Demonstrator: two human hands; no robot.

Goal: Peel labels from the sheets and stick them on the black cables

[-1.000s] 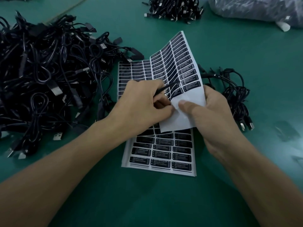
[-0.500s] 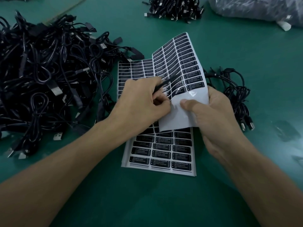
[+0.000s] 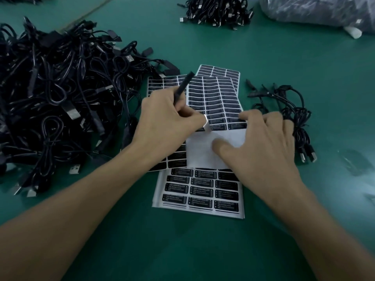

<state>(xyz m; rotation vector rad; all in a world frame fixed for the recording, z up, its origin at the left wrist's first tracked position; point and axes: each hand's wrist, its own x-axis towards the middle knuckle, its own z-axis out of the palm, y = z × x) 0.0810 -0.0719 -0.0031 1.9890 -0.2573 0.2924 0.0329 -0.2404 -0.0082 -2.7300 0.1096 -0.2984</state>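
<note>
Printed in white on the black labels [image 3: 202, 189] of the nearest label sheet [image 3: 157, 200]: "LED CONTROLLER", repeated on each label across three columns. Smaller lines beneath each heading too blurred to read. Same heading faintly legible along the lowest label row of the upper sheet [image 3: 203, 153]; farther rows unreadable.

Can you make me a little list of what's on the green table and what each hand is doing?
Surface: green table
Left hand: grips a thin black tool; a small pale strip sits at its fingertips, maybe a peeled label
Right hand: flat, fingers spread, pressing on the top label sheet
Underneath: more label sheets
Left side: big pile of black cables
Right side: small cable bunch, beside the sheets
Far edge: another cable pile and a plastic bag
</note>
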